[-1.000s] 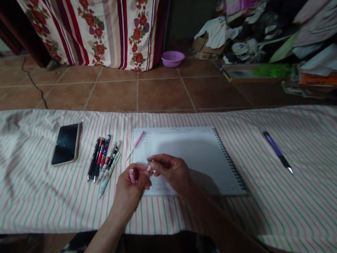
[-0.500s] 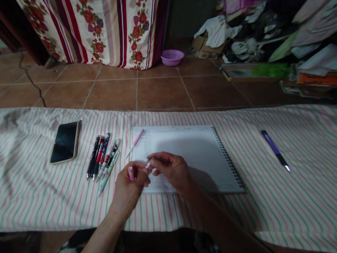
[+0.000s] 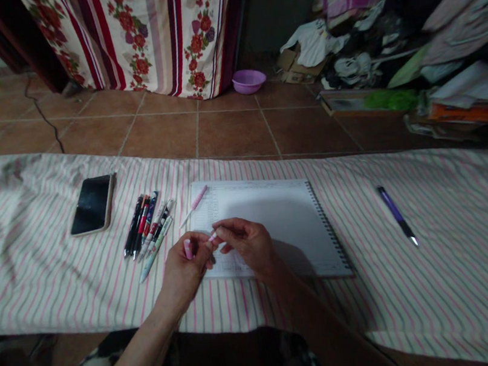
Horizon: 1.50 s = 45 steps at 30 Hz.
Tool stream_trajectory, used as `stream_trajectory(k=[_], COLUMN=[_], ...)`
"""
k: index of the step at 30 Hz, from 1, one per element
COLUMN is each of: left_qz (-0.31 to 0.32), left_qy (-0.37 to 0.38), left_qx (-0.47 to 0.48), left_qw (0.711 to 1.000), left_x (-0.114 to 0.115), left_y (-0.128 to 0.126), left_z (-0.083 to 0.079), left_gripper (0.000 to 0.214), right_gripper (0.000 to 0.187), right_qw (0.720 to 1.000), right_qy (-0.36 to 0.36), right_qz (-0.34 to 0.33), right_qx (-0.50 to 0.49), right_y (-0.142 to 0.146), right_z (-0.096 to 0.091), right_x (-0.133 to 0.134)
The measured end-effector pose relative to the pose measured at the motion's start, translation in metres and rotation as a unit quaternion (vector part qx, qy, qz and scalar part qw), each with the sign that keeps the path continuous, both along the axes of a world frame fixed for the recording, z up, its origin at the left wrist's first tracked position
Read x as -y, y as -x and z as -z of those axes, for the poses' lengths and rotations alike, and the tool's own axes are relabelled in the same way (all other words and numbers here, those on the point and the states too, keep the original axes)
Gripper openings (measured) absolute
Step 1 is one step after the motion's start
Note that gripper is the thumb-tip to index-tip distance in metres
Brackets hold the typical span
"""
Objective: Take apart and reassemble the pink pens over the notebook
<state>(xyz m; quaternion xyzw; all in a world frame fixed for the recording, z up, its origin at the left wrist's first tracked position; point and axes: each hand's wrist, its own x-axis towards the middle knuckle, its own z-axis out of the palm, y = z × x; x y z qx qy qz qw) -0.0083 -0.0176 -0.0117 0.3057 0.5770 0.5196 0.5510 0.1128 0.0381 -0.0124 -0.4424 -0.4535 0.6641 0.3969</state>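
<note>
My left hand [image 3: 186, 260] is closed around a pink pen barrel piece [image 3: 188, 249], its end sticking out between the fingers. Close beside it, my right hand [image 3: 246, 244] pinches a small pink pen part [image 3: 213, 235]; the left fingertips meet it too, and its exact shape is too small to make out. Both hands are over the left side of an open spiral notebook [image 3: 270, 209]. On the notebook's upper left lies another pink pen part [image 3: 199, 198] with a thin white refill-like stem pointing down-left.
Left of the notebook, several pens [image 3: 147, 228] lie side by side, with a phone [image 3: 92, 204] beyond them. A purple pen [image 3: 396, 212] rests at the right on the striped cloth [image 3: 452, 225]. A purple basin [image 3: 249, 80] stands on the tiled floor by a curtain [image 3: 148, 32].
Both hands hold nearly the same pose, still meeting at the small pink part. The view has shifted very slightly; nothing on the cloth has been moved.
</note>
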Motion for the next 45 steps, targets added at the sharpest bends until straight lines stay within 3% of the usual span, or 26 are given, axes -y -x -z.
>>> stream_trajectory(k=[21,27,34,45], left_qz=[-0.005,-0.020,-0.023,-0.029], left_qy=[-0.017,-0.012,-0.023,-0.015], left_qx=[-0.017,-0.027,-0.042,-0.101], left_qw=[1.000,0.999,0.999,0.994], left_x=[-0.001,0.000,0.000,0.000], left_y=[0.003,0.001,0.003,0.004], left_z=[-0.003,-0.010,-0.005,-0.011], left_gripper=[0.023,0.024,0.025,0.019], right_gripper=[0.017,0.017,0.020,0.015], right_qw=[1.000,1.000,0.999,1.000], right_qy=[0.003,-0.011,-0.025,-0.024], right_qz=[-0.010,-0.014,-0.015,-0.012], right_qx=[-0.004,-0.010,-0.016,0.010], right_y=[-0.001,-0.001,-0.001,0.000], right_z=[-0.002,0.005,0.011,0.002], right_x=[0.000,0.001,0.001,0.002])
